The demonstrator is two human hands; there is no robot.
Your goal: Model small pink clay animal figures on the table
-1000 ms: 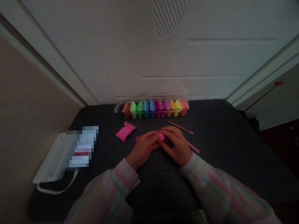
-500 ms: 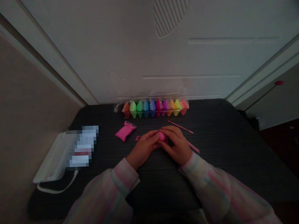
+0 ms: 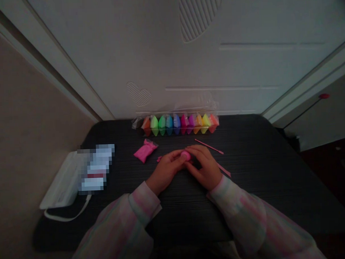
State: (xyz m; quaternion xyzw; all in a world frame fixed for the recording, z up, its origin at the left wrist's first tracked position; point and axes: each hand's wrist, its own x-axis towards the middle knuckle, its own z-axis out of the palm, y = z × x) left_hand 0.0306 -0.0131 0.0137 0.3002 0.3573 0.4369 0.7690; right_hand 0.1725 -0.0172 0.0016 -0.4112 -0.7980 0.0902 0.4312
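Observation:
A small lump of pink modelling clay sits between my two hands above the dark table. My left hand grips it from the left, its thumb pressed onto the near face. From the right, my right hand curls its fingers around the far side, with the thumb close below. Part of the clay is hidden by the fingers. Left of my hands lies a pink clay packet. A thin pink modelling tool lies beyond my right hand, and another pink tool sticks out beneath it.
A clear tray of colourful clay packets stands along the table's back edge, against a white panel. At the left, a phone with a blurred screen leans beside a white box-like object, with a white cable.
The left thumb has shifted onto the face of the pink clay, which looks a little flatter there. Both hands stay in place; the whole view has moved very slightly.

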